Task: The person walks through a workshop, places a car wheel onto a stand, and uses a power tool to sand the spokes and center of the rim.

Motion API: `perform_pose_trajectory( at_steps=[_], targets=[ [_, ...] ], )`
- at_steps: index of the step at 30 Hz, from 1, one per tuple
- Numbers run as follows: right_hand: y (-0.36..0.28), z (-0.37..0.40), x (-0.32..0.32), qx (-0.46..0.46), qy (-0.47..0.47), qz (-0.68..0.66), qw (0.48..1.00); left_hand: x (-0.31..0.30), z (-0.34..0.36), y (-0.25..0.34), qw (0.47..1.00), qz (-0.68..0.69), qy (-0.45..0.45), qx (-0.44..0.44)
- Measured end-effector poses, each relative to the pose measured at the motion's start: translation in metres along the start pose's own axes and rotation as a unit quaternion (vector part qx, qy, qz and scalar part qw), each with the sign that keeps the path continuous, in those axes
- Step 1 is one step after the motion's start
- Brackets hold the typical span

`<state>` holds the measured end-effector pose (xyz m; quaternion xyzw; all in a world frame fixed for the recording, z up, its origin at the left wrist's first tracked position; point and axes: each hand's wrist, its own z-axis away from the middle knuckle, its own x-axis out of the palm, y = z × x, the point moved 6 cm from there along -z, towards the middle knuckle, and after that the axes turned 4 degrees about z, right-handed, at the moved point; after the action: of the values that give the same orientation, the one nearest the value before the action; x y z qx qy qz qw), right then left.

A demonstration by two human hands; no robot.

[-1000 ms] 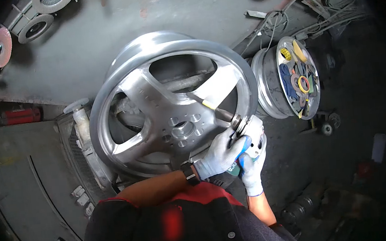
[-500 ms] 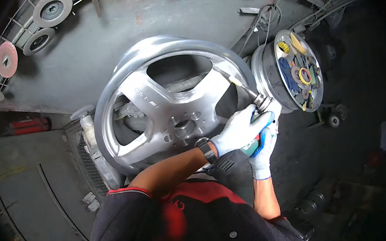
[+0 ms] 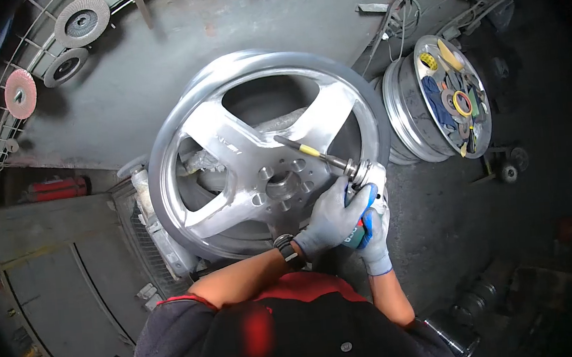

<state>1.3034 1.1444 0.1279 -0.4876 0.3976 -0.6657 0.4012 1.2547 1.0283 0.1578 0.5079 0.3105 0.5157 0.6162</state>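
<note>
A bare aluminium alloy wheel rim (image 3: 233,134) stands face-up toward me, its wide spokes around a centre hole with several bolt holes. Both gloved hands grip a die grinder (image 3: 354,238) with a green body. Its long thin shaft with a yellow band (image 3: 309,150) reaches over the wheel, the dark tip overlapping the base of the upper right spoke. My left hand (image 3: 332,216), a watch on its wrist, is closed around the front of the grinder. Lower on the right, my right hand (image 3: 376,242) wraps the body from the other side, its fingers partly hidden.
To the right, another wheel (image 3: 410,110) carries a tray of tape rolls, discs and small tools. Flap discs (image 3: 82,22) and a pink disc (image 3: 21,94) hang on a wire rack at upper left. Cables (image 3: 403,19) loop at upper right. A red cylinder (image 3: 59,189) lies left.
Both hands have brought the grinder left and slightly down, so its tip moved from the rim's upper right edge to the spoke near the hub. The view has shifted slightly.
</note>
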Motion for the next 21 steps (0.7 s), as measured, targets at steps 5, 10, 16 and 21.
perform_pose_trajectory(
  at_steps=[5,10,16,21],
  targets=[
    [-0.035,-0.014,0.002,-0.01,0.005,0.033,0.999,0.011,-0.02,0.013,0.999,0.033,-0.011,0.038],
    [-0.097,-0.035,0.0,-0.104,0.08,0.214,0.968,0.036,-0.057,0.044,0.973,0.173,-0.135,0.077],
    [-0.103,-0.032,0.015,-0.143,0.097,0.317,0.933,0.033,-0.06,0.026,0.94,0.292,-0.158,0.076],
    [-0.084,-0.002,0.03,-0.13,0.073,0.328,0.933,0.01,-0.019,0.009,0.954,0.265,-0.127,0.063]
  ],
)
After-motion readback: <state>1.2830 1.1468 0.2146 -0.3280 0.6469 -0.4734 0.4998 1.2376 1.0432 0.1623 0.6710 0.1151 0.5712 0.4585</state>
